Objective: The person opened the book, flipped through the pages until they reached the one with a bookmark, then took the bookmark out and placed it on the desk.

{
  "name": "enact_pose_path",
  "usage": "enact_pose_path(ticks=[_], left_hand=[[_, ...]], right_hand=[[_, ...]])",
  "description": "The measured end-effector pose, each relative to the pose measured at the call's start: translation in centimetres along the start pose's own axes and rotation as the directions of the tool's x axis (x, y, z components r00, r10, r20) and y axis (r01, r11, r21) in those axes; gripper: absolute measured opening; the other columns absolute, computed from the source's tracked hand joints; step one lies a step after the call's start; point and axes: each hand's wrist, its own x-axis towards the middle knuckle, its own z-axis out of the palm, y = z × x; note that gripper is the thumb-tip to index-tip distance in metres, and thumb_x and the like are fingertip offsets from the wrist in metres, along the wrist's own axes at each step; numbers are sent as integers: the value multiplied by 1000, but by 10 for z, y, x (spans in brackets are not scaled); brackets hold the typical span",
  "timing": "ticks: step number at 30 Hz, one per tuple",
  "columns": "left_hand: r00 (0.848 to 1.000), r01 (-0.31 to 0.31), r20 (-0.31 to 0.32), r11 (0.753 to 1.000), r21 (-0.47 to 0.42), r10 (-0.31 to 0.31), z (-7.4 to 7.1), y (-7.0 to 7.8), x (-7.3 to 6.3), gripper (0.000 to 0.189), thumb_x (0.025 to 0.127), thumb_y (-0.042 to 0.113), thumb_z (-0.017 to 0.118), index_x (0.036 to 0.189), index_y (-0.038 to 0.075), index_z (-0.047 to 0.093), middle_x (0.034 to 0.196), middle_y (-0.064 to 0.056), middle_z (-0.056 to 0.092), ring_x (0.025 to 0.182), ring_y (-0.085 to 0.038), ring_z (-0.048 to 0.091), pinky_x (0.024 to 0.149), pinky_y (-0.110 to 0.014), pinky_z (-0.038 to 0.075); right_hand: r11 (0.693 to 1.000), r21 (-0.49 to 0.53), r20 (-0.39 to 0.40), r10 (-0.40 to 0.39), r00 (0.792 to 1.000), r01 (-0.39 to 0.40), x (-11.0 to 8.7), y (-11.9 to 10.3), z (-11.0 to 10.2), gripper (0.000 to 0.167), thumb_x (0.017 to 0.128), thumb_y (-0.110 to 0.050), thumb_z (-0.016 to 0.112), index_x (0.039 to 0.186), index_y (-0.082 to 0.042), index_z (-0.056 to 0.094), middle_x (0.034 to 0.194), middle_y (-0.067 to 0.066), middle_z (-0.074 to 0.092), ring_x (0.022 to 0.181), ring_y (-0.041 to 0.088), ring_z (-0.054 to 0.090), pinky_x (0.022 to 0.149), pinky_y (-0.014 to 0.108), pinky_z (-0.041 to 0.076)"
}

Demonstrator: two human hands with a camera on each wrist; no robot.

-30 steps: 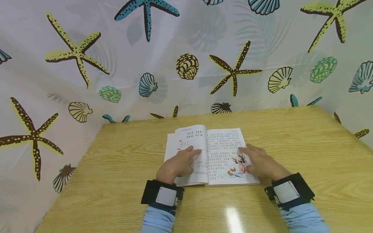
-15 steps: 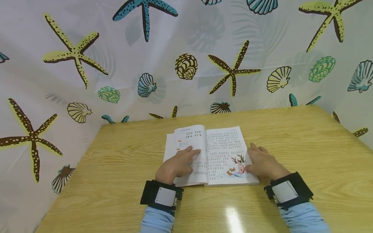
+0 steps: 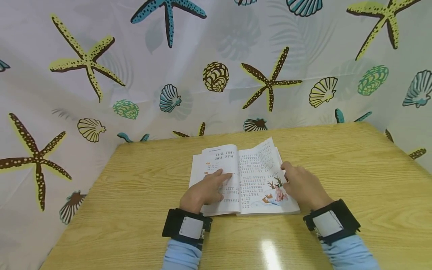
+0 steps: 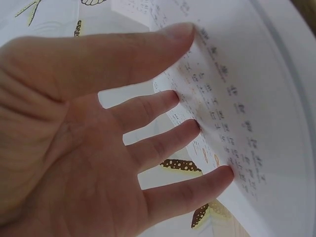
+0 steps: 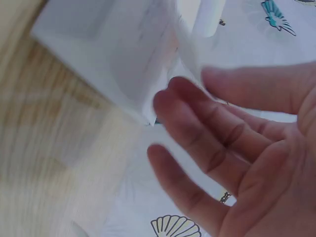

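Note:
A book (image 3: 248, 187) with printed text lies open on the wooden table, a coloured drawing of a person by bare trees on its right page. My left hand (image 3: 204, 191) rests on the left page (image 3: 219, 155), its fingers spread; in the left wrist view the fingertips (image 4: 227, 173) touch the paper. At the book's right edge, my right hand (image 3: 305, 185) pinches a page (image 3: 266, 153) whose top corner is lifted and bent. In the right wrist view the page edge runs between the thumb (image 5: 247, 89) and the fingers.
The wooden table (image 3: 145, 172) extends to both sides of the book. Behind it hangs a white cloth (image 3: 189, 48) printed with starfish and shells. Each wrist wears a black strap (image 3: 332, 221) with a light plate.
My right hand has drawn its fingers in at the book's right edge, and the page's upper right corner has risen. My left hand stays in place on the left page.

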Motion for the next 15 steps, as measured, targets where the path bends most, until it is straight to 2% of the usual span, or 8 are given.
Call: enact_pose_path(ticks=[3,9,12,13,15], left_hand=[[1000,4,1,1000,-3,-4,-1,0,0,70,87,-7,71,150,17,53,163,-12,32,149,-40,28,110,-55,39],[1000,12,8,1000,-1,-12,-1,1,-1,70,88,-7,70,151,18,52,164,-11,30,149,-39,26,111,-54,38],[1000,12,10,1000,-2,-12,-1,1,-2,70,88,-7,70,151,18,51,164,-11,30,149,-39,26,111,-54,39],[1000,11,10,1000,-3,-11,-1,1,-2,70,88,-7,70,151,18,51,164,-11,30,149,-39,26,111,-54,39],[1000,10,12,1000,-12,-10,-1,1,-2,70,88,-8,69,151,17,51,164,-12,30,150,-39,26,111,-53,39]], right_hand=[[998,64,-39,-10,999,12,1,-2,-2,31,84,11,70,112,8,59,75,11,62,59,19,52,50,31,41],[998,64,-21,-9,1000,10,2,-3,-2,29,86,11,67,113,5,60,72,10,61,57,17,49,49,29,37],[993,112,3,-32,999,32,2,-3,-2,28,92,7,63,120,5,63,75,9,60,56,16,46,50,27,34],[988,144,10,-53,999,51,3,-4,-2,28,95,5,61,123,6,64,78,9,62,58,16,47,51,28,35],[972,210,8,-108,994,104,2,-5,0,28,99,1,59,125,5,65,86,10,67,64,17,56,56,30,46]])
